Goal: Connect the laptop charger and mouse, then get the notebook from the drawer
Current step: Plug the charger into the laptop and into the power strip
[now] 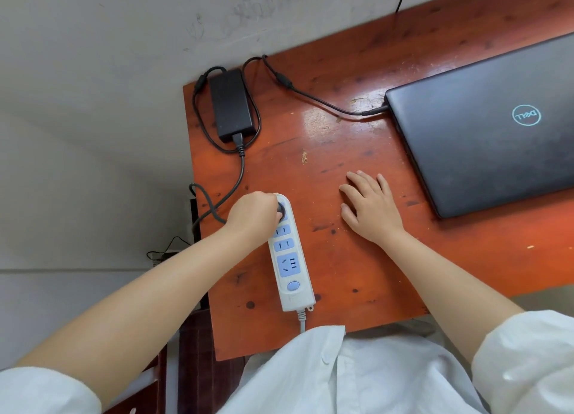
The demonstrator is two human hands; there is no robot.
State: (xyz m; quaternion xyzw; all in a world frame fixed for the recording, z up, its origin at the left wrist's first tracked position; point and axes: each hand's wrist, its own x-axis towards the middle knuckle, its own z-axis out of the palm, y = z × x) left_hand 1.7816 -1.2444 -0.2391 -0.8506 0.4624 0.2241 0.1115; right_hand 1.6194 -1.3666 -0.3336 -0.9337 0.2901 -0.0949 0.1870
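Note:
A closed dark laptop [487, 128] lies on the orange wooden desk [341, 152] at the right. The charger's thin cable [313, 95] is plugged into the laptop's left side and runs back to the black power brick [231, 103] near the desk's far left corner. My left hand [253, 216] is closed on the charger's black plug [281, 210], which sits at the top socket of a white and blue power strip [290, 258]. My right hand [369, 207] rests flat on the desk, fingers spread, between the strip and the laptop. No mouse, drawer or notebook shows.
The brick's thick cord [240, 171] loops over the desk's left edge. The strip's white cord [302, 319] hangs off the near edge. A grey wall and floor lie to the left, with more wires [167, 250] low down. A dark wooden piece [198, 361] stands below the desk's left side.

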